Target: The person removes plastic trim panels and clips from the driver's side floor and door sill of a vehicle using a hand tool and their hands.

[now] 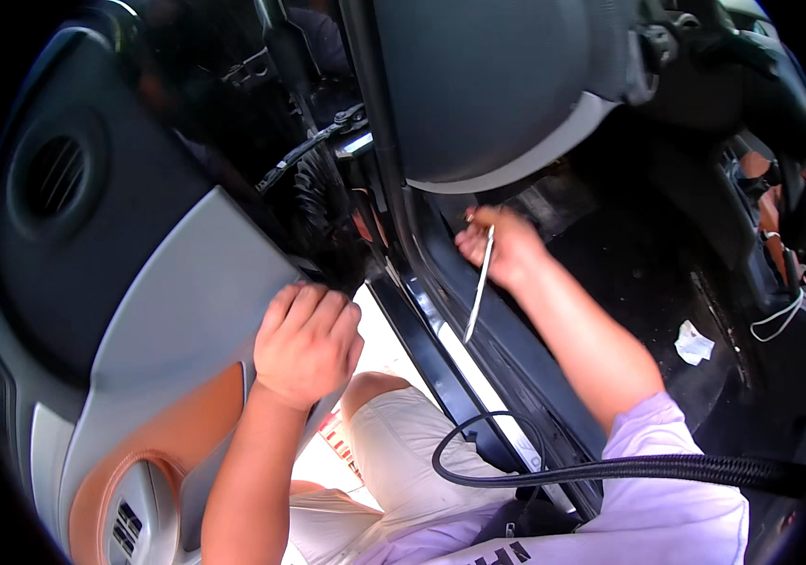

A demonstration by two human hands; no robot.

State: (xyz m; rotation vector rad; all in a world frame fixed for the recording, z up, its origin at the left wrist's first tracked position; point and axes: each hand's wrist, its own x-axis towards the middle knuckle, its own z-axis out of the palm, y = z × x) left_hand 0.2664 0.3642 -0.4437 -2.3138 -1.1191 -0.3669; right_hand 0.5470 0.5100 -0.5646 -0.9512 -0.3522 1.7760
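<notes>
- Right hand point(508, 250): the fingers were curled in, nearly closed, and the thumb lay bent over them; they had hold of a thin rod. The hand was slightly blurred.
- Rod point(481, 290): pale and slender, it slanted down from the right hand toward the door sill point(506, 419). Its lower tip lay just beside the sill's bright strip; whether it touched the dark trim there could not be told.
- Left hand point(309, 339): back upward, with fingers bent and close together, it was set at the edge of the grey door panel point(177, 292). The fingertips were hidden, so whether they gripped the edge could not be told.
- Door: a round vent point(54, 176) sat in its dark upper part, and orange trim point(177, 424) ran below the grey.
- Dashboard point(488, 85): dark with a pale lower border, it stood beyond the right hand.
- Black hose point(610, 471): it looped over the sill and crossed in front of the person's lilac shirt point(676, 499).
- Car floor point(629, 273): dark, it lay right of the sill and bore a crumpled white paper point(694, 344).
</notes>
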